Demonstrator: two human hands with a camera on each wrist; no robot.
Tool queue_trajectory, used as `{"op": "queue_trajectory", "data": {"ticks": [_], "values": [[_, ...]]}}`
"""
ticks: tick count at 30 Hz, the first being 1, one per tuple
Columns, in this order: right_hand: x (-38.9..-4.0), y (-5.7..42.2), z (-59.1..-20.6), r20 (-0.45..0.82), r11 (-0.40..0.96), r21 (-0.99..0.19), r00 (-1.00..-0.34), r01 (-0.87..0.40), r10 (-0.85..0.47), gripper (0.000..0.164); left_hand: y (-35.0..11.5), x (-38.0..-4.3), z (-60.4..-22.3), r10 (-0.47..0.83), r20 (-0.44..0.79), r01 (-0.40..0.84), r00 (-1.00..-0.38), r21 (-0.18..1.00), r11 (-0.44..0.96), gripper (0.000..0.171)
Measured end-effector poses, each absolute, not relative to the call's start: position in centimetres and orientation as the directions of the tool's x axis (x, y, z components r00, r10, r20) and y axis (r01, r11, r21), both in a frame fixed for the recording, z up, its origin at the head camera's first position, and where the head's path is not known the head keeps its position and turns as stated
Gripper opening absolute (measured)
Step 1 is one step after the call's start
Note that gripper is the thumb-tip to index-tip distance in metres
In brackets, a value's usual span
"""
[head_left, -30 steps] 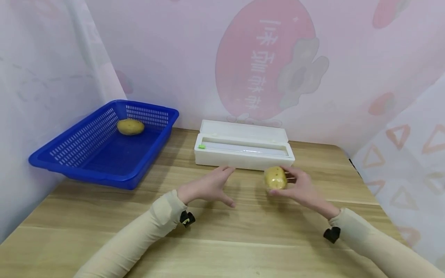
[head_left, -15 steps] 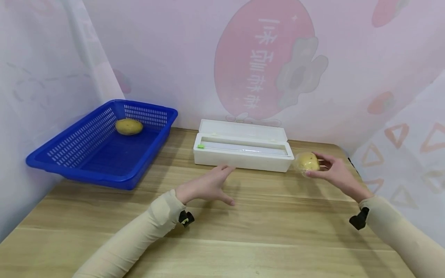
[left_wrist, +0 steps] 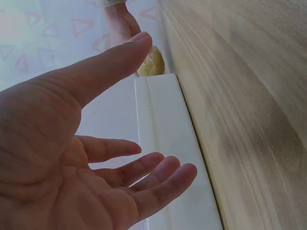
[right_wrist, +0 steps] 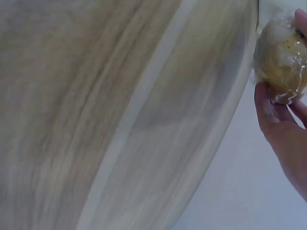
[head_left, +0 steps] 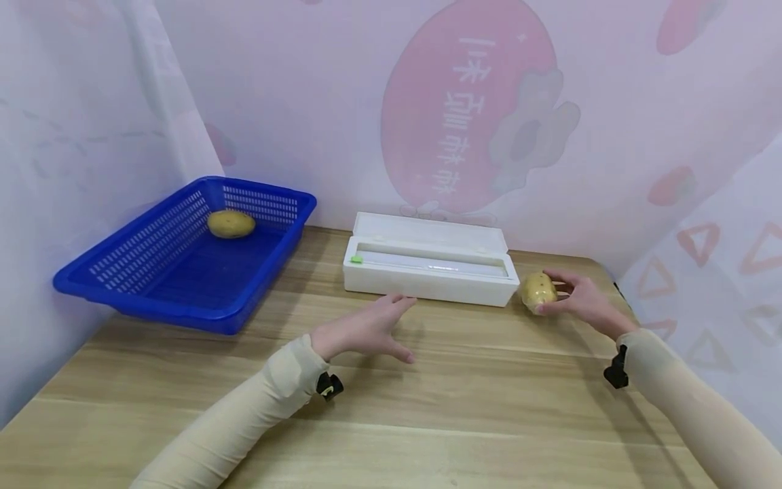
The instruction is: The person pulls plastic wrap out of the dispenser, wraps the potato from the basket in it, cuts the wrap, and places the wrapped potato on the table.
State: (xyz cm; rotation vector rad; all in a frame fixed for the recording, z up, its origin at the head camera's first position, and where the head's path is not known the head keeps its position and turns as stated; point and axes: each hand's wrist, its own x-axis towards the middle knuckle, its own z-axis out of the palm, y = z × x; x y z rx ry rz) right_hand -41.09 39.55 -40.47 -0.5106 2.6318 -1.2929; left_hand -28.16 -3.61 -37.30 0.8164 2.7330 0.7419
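My right hand (head_left: 583, 302) grips a potato (head_left: 537, 292) wrapped in clear plastic film, just right of the white box; the right wrist view shows the crinkled film around the potato (right_wrist: 283, 60). Whether it touches the table I cannot tell. My left hand (head_left: 365, 331) is held in front of the box with its fingers relaxed and thumb apart, holding nothing. In the left wrist view its palm and loose fingers (left_wrist: 163, 184) show in front of the white cling film box (left_wrist: 165, 110). That box (head_left: 427, 285) has its lid raised, with a film roll and a green slider inside.
A blue plastic basket (head_left: 174, 311) stands at the left back, with another potato (head_left: 231, 224) inside it. The wooden table (head_left: 452, 401) ends at a printed cloth backdrop (head_left: 305, 122) behind and at the sides.
My right hand has carried the wrapped potato to the right and back, from in front of the box to beside its right end, then slightly lower. The left hand has stayed in place.
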Motion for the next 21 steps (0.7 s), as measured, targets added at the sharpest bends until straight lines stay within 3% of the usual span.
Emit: {"op": "queue_trajectory", "data": {"ticks": [21], "values": [[-42.3,39.1,-41.7,-0.031,0.518,-0.825,-0.896,-0.227,-0.443,0.102,-3.5,-28.1,-37.4,0.568,-0.051,0.463,-0.822,0.522,0.717,0.091]]}}
